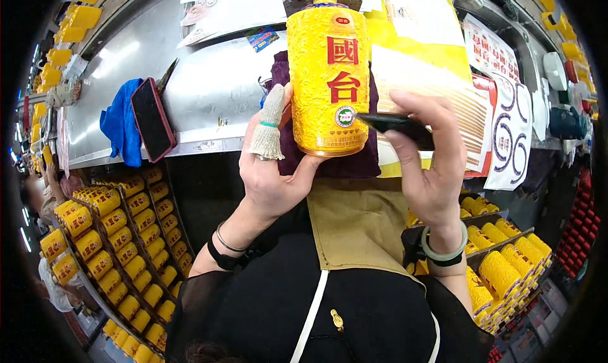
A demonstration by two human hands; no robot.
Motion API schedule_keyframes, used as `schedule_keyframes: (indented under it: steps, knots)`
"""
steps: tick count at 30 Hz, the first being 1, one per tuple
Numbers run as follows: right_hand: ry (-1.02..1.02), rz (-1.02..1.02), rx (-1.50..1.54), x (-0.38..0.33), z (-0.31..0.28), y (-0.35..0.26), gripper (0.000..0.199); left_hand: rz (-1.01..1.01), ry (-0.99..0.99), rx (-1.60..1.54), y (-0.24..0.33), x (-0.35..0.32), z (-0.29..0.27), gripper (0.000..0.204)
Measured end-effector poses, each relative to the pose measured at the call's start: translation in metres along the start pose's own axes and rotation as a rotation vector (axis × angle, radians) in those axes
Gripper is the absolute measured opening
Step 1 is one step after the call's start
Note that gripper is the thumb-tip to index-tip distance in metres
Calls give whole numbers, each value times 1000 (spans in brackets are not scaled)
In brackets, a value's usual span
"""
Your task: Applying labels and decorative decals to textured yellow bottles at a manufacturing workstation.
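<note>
A yellow embossed bottle (313,78) with red characters lies on a dark purple cloth (373,154), its clear neck pointing away from me. My left hand (272,173) grips the bottle's lower left side, its thumb by the base. One of its fingers wears a pale fabric finger cover (269,125) with a green band. Between the thumb and fingers of my right hand (437,154) is a black pointed tool (405,128), its exact kind unclear. The tool's tip is at the small round green-and-white label (346,116) low on the bottle's front.
The metal bench (209,78) carries a phone (153,119), a blue cloth (120,122) and a dark pointed tool (168,75). To the right lie yellow sheets (437,59) and sticker sheets (510,125). Racks of yellow bottles (120,236) stand below left, with more bottles (506,268) below right.
</note>
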State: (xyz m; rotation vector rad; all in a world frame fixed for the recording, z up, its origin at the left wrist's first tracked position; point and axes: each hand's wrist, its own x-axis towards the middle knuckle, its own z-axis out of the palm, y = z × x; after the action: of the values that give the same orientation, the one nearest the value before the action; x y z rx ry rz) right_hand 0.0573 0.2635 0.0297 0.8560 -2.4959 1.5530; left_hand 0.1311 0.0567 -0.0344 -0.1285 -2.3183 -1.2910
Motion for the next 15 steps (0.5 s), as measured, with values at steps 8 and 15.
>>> schedule_keyframes:
  steps: [8,15]
  knots:
    - [38,-578,-441,64,-5,12,36,-46,-17,-82,-1,-3,0,86]
    - [-173,-525,-301,76,16,3,28,-108,-55,-84,-5,-8,-4,84]
